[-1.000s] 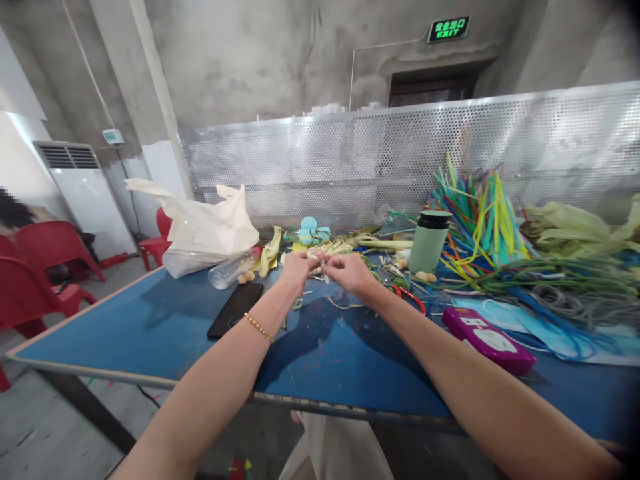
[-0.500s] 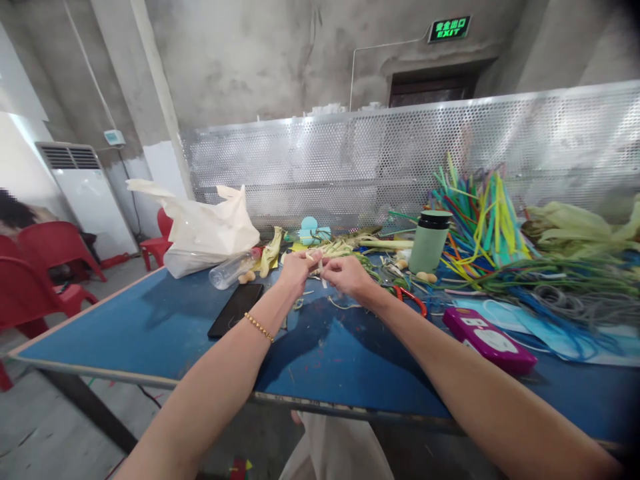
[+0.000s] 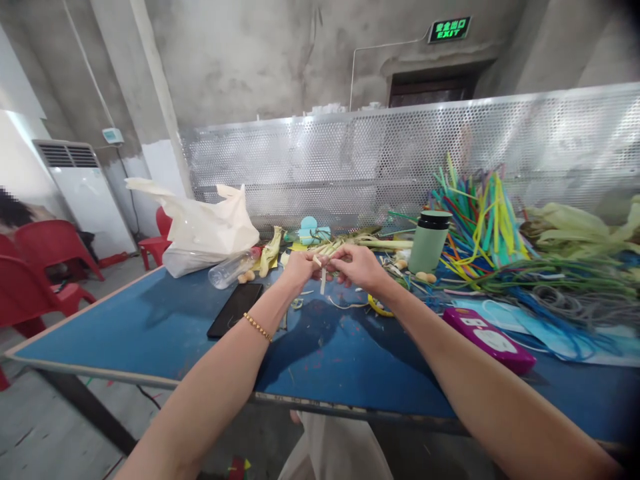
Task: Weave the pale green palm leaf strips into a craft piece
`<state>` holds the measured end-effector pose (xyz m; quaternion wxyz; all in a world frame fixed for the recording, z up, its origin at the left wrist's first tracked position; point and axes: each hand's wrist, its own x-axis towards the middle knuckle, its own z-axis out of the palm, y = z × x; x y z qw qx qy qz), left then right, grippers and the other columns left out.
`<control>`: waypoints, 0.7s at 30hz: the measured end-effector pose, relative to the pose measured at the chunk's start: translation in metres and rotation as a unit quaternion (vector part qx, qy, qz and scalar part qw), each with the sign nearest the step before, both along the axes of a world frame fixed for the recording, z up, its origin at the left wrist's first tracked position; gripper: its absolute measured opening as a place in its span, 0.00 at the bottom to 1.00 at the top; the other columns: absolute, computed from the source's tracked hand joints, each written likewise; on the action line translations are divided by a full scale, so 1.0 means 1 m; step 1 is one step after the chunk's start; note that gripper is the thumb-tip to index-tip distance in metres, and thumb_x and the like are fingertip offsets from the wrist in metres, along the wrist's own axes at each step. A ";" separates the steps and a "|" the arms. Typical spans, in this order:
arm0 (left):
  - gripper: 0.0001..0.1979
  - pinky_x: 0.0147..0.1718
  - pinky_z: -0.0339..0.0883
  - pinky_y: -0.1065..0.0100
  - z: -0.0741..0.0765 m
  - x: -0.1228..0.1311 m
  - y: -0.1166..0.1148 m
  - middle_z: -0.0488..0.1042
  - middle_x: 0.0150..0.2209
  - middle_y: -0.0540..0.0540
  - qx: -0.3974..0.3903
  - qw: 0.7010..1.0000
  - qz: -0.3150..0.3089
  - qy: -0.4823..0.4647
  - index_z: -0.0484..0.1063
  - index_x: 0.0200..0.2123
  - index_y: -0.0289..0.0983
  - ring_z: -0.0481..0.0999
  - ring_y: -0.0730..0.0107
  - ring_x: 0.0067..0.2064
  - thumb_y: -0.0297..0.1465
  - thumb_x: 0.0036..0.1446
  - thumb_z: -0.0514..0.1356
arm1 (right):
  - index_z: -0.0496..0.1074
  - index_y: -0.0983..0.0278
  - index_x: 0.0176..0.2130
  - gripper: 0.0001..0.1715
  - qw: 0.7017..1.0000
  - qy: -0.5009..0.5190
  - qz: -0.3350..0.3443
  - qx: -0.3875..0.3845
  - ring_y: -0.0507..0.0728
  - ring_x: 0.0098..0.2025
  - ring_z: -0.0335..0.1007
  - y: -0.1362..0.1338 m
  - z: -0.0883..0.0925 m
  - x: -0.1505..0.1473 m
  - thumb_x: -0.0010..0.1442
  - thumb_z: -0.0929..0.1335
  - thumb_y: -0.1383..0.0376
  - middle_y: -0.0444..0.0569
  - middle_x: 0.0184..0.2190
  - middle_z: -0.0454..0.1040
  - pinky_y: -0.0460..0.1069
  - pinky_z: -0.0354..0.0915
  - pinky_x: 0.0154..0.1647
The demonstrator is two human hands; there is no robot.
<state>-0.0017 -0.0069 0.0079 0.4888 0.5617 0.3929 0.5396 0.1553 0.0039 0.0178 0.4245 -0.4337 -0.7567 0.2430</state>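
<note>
Over the middle of the blue table, my left hand and my right hand meet with their fingertips close together. Between them is a narrow pale strip that looks like dried corn husk; one end hangs down below the fingers. My left hand pinches it from the left, thumb on top. From the right, my right hand's thumb and index finger grip it, with the other fingers curled underneath. Just behind the hands lies a pile of pale plant stalks. A yellow loop shows partly behind my right forearm.
To the left are a black phone, a clear plastic bottle and a white plastic bag. On the right stand a green tumbler, colourful strips, a purple box and husks. A perforated metal panel rises behind.
My right hand has risen slightly and turned, its fingers more spread around the strip. More of the strip hangs below. The orange handle by my right forearm is now hidden, and a yellow loop shows.
</note>
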 end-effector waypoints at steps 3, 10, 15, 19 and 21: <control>0.12 0.26 0.65 0.68 0.001 0.001 0.000 0.78 0.24 0.40 -0.014 1.000 -0.022 -0.013 0.78 0.27 0.30 0.75 0.67 0.24 0.35 0.48 0.69 | 0.69 0.63 0.28 0.05 1.000 -0.009 -0.002 0.026 0.52 0.18 0.68 0.005 -0.005 0.000 0.53 0.69 0.65 0.48 0.24 0.77 0.47 0.62 0.20; 0.12 0.25 0.66 0.68 0.005 0.000 -0.003 0.76 0.21 0.42 -0.030 0.999 -0.027 -0.022 0.77 0.26 0.29 0.73 0.70 0.20 0.34 0.50 0.68 | 0.73 0.65 0.25 0.07 0.992 -0.065 -0.014 0.109 0.52 0.23 0.67 0.005 -0.002 0.002 0.52 0.68 0.65 0.47 0.21 0.75 0.46 0.60 0.25; 0.14 0.27 0.68 0.68 0.007 0.000 -0.004 0.75 0.20 0.43 -0.021 0.999 -0.025 -0.018 0.76 0.27 0.27 0.73 0.70 0.21 0.35 0.49 0.68 | 0.73 0.66 0.24 0.10 0.994 -0.037 0.007 0.104 0.50 0.22 0.63 0.005 -0.002 0.001 0.51 0.67 0.62 0.45 0.19 0.72 0.45 0.58 0.24; 0.15 0.29 0.69 0.66 0.006 0.000 -0.002 0.74 0.20 0.44 -0.017 0.999 -0.035 -0.026 0.76 0.27 0.27 0.73 0.70 0.21 0.36 0.47 0.69 | 0.73 0.67 0.25 0.11 0.995 -0.008 0.005 0.095 0.50 0.22 0.62 0.007 -0.003 0.000 0.50 0.68 0.60 0.44 0.20 0.72 0.45 0.57 0.24; 0.15 0.30 0.70 0.65 0.006 -0.001 -0.001 0.74 0.19 0.44 -0.015 0.999 -0.040 -0.032 0.76 0.26 0.27 0.73 0.70 0.21 0.36 0.47 0.70 | 0.73 0.67 0.25 0.12 0.997 0.010 0.007 0.083 0.49 0.22 0.61 0.005 -0.003 0.000 0.49 0.69 0.60 0.44 0.20 0.72 0.45 0.56 0.24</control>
